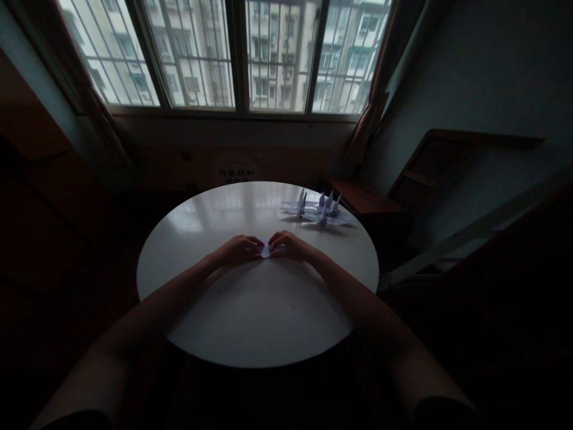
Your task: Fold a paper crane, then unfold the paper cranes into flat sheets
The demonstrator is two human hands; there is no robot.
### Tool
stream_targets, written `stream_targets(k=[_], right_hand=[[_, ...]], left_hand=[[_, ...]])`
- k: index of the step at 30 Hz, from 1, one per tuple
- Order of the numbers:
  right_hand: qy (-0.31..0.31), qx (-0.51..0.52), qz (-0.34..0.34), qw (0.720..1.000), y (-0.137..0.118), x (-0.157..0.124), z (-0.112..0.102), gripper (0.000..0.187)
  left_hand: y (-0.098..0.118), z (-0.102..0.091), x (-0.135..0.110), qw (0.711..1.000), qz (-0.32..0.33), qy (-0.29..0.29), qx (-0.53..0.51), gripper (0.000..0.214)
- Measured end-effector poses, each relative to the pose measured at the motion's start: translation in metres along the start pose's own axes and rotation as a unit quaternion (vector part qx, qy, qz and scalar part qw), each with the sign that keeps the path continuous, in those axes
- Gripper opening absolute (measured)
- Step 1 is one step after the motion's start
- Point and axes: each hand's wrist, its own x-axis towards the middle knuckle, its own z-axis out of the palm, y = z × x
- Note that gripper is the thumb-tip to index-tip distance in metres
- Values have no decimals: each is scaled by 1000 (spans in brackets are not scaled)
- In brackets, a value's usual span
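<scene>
Between my two hands, over the middle of the round white table (250, 322), is a small piece of folded white paper (265, 249). My left hand (240, 248) grips its left side with bent fingers. On the opposite side, my right hand (289, 245) is closed on the paper's right edge. The fingers cover much of the paper, so its full shape is hidden. Several folded paper cranes (323, 212) stand toward the back right of the tabletop, apart from my hands.
A barred window (242, 57) lies beyond the table, with curtains at its sides. Close behind the table's right edge is a wooden chair (364, 196). The room around is dark, and a pale slanted bar (447, 257) shows at the right.
</scene>
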Motion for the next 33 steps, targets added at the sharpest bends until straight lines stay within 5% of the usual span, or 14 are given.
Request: stream_targets(k=[10, 20, 33], right_hand=[[6, -88, 19, 996, -10, -1, -2, 12], [-14, 43, 75, 996, 1, -1, 5, 13], [-28, 73, 105, 991, 0, 0, 1, 21]], left_hand=[[-1, 6, 2, 1000, 4, 0, 8, 27], [-5, 7, 1, 1000, -17, 16, 11, 27], [0, 5, 0, 999, -22, 33, -28, 25]])
